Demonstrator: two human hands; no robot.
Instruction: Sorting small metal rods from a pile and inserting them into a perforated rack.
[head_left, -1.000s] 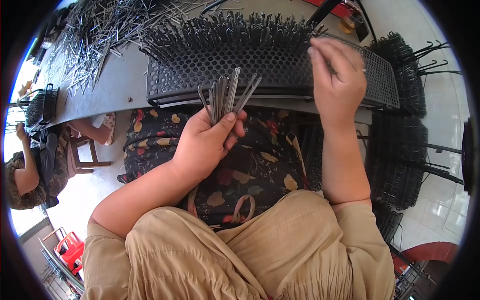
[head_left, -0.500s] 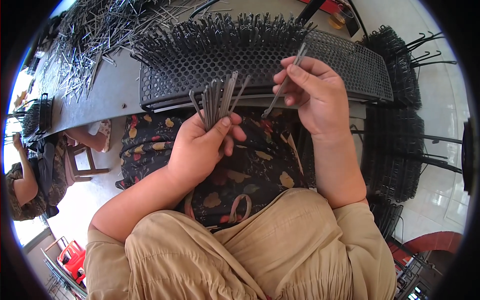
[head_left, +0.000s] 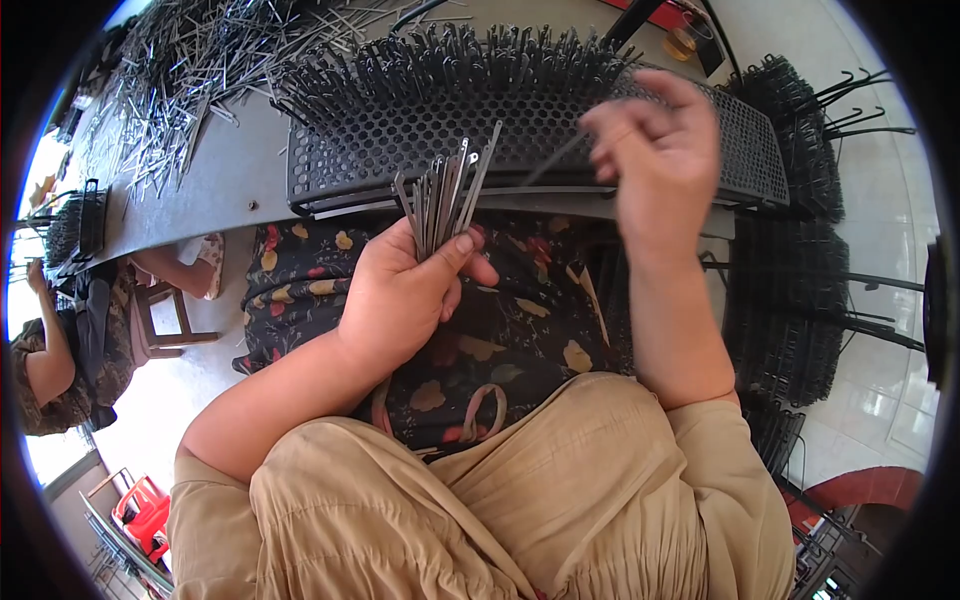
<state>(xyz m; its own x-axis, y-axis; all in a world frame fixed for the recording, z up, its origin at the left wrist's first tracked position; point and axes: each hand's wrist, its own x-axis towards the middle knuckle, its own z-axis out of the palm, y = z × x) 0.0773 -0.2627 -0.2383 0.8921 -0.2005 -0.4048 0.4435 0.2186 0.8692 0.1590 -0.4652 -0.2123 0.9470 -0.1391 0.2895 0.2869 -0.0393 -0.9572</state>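
Note:
My left hand [head_left: 395, 290] is closed round a bundle of thin grey metal strips [head_left: 438, 200], which fan upward from between thumb and fingers. Some of their upper ends look hooked or have a small hole. Over the right half of a black perforated metal rack [head_left: 350, 165], my right hand [head_left: 668, 175] is raised, its fingers smeared by motion. A single metal strip [head_left: 556, 160], also blurred, slants down and left from those fingertips. Many similar dark strips [head_left: 460, 70] stand packed in the rack's left and middle part.
Loose strips lie heaped on the grey table [head_left: 235, 185] at the far left. A glass of amber liquid [head_left: 682, 42] stands at the back right. Racks of dark strips [head_left: 790, 310] fill the right side. Another person [head_left: 85, 340] sits at the left, near a wooden stool [head_left: 165, 315].
My right hand has moved up and to the right with its strip, which now slants lower and flatter. My left hand has barely moved; the strips in it have shifted a little.

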